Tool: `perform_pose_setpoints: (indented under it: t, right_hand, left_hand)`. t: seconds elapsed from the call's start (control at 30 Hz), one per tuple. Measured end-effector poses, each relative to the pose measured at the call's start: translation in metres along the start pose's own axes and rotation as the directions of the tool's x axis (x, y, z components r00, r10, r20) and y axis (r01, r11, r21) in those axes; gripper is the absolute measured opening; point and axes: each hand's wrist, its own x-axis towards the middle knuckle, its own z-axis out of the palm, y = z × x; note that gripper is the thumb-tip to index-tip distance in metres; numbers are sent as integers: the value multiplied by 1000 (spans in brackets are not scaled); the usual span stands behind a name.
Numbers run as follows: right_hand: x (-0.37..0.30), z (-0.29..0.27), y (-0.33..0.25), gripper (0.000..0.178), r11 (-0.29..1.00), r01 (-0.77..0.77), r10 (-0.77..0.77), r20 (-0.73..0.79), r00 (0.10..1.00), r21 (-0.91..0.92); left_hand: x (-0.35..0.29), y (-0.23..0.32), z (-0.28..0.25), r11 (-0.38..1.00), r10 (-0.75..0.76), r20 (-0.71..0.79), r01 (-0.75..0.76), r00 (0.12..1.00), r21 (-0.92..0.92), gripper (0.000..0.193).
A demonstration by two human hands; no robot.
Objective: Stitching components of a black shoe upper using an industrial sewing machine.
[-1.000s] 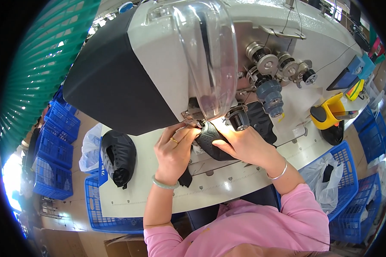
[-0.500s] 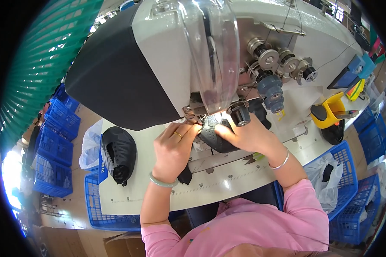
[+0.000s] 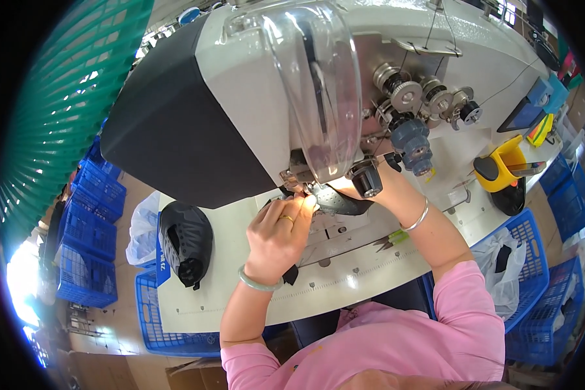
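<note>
Workpiece: black shoe upper with rows of small punched holes (image 3: 343, 203). Lies at centre of frame, beneath the lit needle area of a large off-white sewing machine with a dark grey cover (image 3: 182, 130). Shows only in part between hands and machine parts.

Left hand (image 3: 279, 231), centre, just left of workpiece: fingers bunched close together, tips touching the upper's left edge near the needle area. Cannot tell whether edge is pinched or merely pressed. Wears thin gold ring (image 3: 286, 218) and pale green bangle (image 3: 260, 279).

Right hand (image 3: 380, 185), right of centre: reaches behind short black cylindrical knob (image 3: 368, 179), around far side of workpiece. Mostly hidden; cannot tell finger spread or hold. Silver bangle (image 3: 419, 218) at wrist.

Close by: green-handled snips (image 3: 398, 236), on white worktable (image 3: 231, 227) below the right wrist. Toward left of frame, on the same surface: second black shoe upper with grey pattern (image 3: 187, 242), apart from both hands.

Above hands: clear plastic guard (image 3: 335, 110); to its right, round metal thread-tension discs (image 3: 406, 96). Right side of frame: yellow plastic holder (image 3: 502, 162); below it, blue plastic basket (image 3: 533, 266) with white translucent bag (image 3: 500, 279).
</note>
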Motion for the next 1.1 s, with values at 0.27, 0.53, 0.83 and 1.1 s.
perform_pose_setpoints:
  t: [0.27,0.53,0.83,1.1]
  right_hand:
    - [-7,20,4,21,994,-105,99,-182,978,-23]
    - [-45,-23,-45,22,998,26,-9,-299,954,52]
    - [-49,-12,-56,34,999,48,-39,-331,943,19]
    - [-45,-2,-54,31,1000,24,-17,-396,918,13]
  left_hand:
    - [-11,-16,-1,890,-249,-42,211,968,-405,18]
    - [-17,-39,35,148,-703,422,698,572,-700,6]
    - [-14,-27,29,381,-681,295,668,671,-639,6]
    - [-10,-30,37,453,-679,165,586,715,-672,5]
